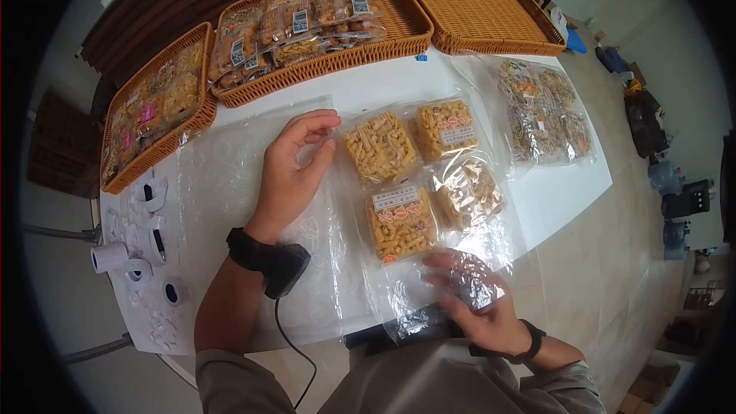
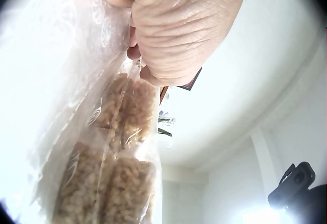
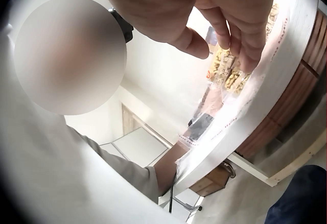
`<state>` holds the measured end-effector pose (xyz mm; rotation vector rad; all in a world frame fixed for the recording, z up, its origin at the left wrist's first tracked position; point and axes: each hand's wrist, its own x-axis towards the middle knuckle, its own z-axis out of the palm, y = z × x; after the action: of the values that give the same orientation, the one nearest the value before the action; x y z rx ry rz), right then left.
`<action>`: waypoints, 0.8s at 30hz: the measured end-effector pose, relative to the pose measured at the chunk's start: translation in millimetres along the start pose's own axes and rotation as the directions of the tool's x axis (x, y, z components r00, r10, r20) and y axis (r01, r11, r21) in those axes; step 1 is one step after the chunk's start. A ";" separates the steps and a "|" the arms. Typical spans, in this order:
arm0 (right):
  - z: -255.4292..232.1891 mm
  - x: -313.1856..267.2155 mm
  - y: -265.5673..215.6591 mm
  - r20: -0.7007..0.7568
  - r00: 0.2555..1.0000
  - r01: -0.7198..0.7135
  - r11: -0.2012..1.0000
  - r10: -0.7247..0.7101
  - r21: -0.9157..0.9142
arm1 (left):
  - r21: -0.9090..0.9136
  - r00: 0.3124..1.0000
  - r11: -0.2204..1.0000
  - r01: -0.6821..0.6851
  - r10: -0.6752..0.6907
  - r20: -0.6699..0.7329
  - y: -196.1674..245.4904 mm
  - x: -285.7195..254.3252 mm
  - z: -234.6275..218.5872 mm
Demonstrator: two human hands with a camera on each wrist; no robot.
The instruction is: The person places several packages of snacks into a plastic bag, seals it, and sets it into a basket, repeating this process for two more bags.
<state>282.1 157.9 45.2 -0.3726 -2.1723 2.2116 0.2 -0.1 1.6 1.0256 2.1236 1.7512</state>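
Observation:
A clear plastic bag (image 1: pixel 345 238) lies on the table with several squarish snack packs (image 1: pixel 381 147) in it, two of them with printed white labels. My left hand (image 1: pixel 295 165) is at the bag's upper left edge, fingers bent and thumb apart from them. In the left wrist view that hand (image 2: pixel 173 30) is close above the packs (image 2: pixel 127 183); its fingertips are partly hidden. My right hand (image 1: pixel 479 307), slightly blurred, is at the near end of the bag. The right wrist view shows the right hand's thumb and fingers (image 3: pixel 240 40) spread apart over the packs (image 3: pixel 220 68).
Wicker trays (image 1: pixel 330 50) line the far edge, two with packaged snacks, the right one (image 1: pixel 491 11) bare. Another filled clear bag (image 1: pixel 540 111) lies at right. Flat plastic bags (image 1: pixel 230 184) lie at left, beside label rolls (image 1: pixel 111 257) and paper scraps. A cable hangs from the left wrist camera.

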 end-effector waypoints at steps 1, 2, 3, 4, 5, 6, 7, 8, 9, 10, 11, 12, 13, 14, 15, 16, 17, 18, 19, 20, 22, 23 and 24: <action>2.4 2.5 -0.3 0.004 1.000 0.006 1.000 -0.006 0.027 | 0.001 1.000 1.000 0.001 -0.001 0.001 0.8 0.1 0.2; 3.5 4.2 0.3 0.008 1.000 0.020 1.000 -0.020 0.014 | 0.001 1.000 1.000 0.002 -0.002 0.002 1.4 0.2 0.3; 4.1 5.8 1.5 0.013 0.999 0.034 0.999 -0.034 0.001 | -0.001 1.000 1.000 0.001 -0.001 0.002 1.6 0.3 0.2; 4.6 7.1 1.9 0.019 0.999 0.048 0.999 -0.048 -0.013 | -0.004 1.000 1.000 -0.001 0.001 0.002 1.4 0.2 0.3; 5.4 7.7 0.3 0.014 0.999 0.038 0.999 -0.037 -0.014 | -0.007 1.000 1.000 -0.002 0.002 0.001 1.3 0.1 0.5; 6.3 7.7 -2.4 0.008 1.000 0.027 1.000 -0.027 -0.016 | -0.005 1.000 1.000 -0.003 0.003 0.003 1.1 0.3 0.3; 6.6 7.4 -4.9 0.002 1.000 0.015 1.000 -0.015 -0.018 | -0.002 1.000 1.000 -0.004 0.004 0.006 0.7 0.4 0.0; 5.5 7.2 -6.5 0.021 1.000 0.008 0.999 -0.007 -0.045 | 0.000 1.000 1.000 -0.005 0.005 0.009 0.5 0.4 0.1; 3.5 7.0 -8.0 0.039 0.999 0.001 0.998 0.002 -0.070 | -0.009 1.000 1.000 -0.011 0.011 -0.013 1.1 0.4 1.3; 1.1 6.8 -9.3 0.056 0.998 -0.005 0.995 0.010 -0.096 | -0.017 0.999 1.000 -0.018 0.017 -0.035 2.3 0.7 2.8; -2.8 6.2 -10.6 0.091 0.996 -0.004 0.991 0.016 -0.134 | -0.026 0.998 0.999 -0.026 0.024 -0.057 3.1 1.1 3.8; -8.6 4.9 -12.1 0.125 0.992 -0.002 0.985 0.024 -0.174 | -0.029 0.998 0.999 -0.023 0.021 -0.058 2.4 0.9 4.0; -14.8 3.1 -14.0 0.160 0.987 0.002 0.977 0.033 -0.214 | -0.032 0.998 0.999 -0.020 0.018 -0.060 0.8 0.6 3.9; -20.2 0.4 -16.8 0.201 0.975 -0.050 0.978 0.091 -0.202 | -0.035 0.998 0.999 -0.017 0.015 -0.063 0.0 0.7 3.9; -25.5 -3.1 -21.2 0.243 0.958 -0.103 0.976 0.149 -0.192 | -0.035 0.998 0.999 -0.021 0.019 -0.061 0.2 1.0 3.9; -31.0 -7.3 -27.3 0.286 0.936 -0.158 0.970 0.206 -0.183 | -0.035 0.998 0.999 -0.023 0.021 -0.060 0.5 1.2 3.9; -38.7 -8.0 -42.3 0.342 0.906 -0.144 0.941 0.251 -0.307 | -0.034 0.998 0.999 -0.025 0.023 -0.059 0.6 1.2 3.9; -46.9 -7.8 -50.9 0.432 0.884 -0.069 0.964 0.178 -0.256 | -0.037 0.998 0.999 -0.022 0.020 -0.058 0.5 0.9 3.8; -55.0 -7.8 -57.4 0.514 0.852 0.002 0.981 0.101 -0.196 | -0.040 0.998 0.999 -0.020 0.018 -0.056 0.4 0.9 3.7; -61.9 -9.3 -63.2 0.586 0.810 0.070 0.989 0.020 -0.131 | -0.044 0.998 0.999 -0.019 0.017 -0.053 0.4 1.0 3.7; -71.0 -16.1 -74.6 0.404 0.913 -0.014 0.988 -0.049 0.151 | -0.054 0.998 0.998 -0.009 0.006 -0.056 1.6 0.3 4.1; -63.2 -22.2 -84.8 0.118 0.993 -0.061 0.964 0.031 0.260 | -0.059 0.998 0.998 -0.006 0.003 -0.057 2.4 0.7 4.2; -66.6 -18.5 -88.1 -0.014 1.000 0.020 1.000 -0.020 -0.011 | -0.058 0.999 0.998 -0.007 0.004 -0.054 2.7 0.7 4.4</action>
<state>298.8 222.9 134.8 -0.3640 -2.1715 2.1811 3.1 3.9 3.0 0.9806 2.0891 1.8521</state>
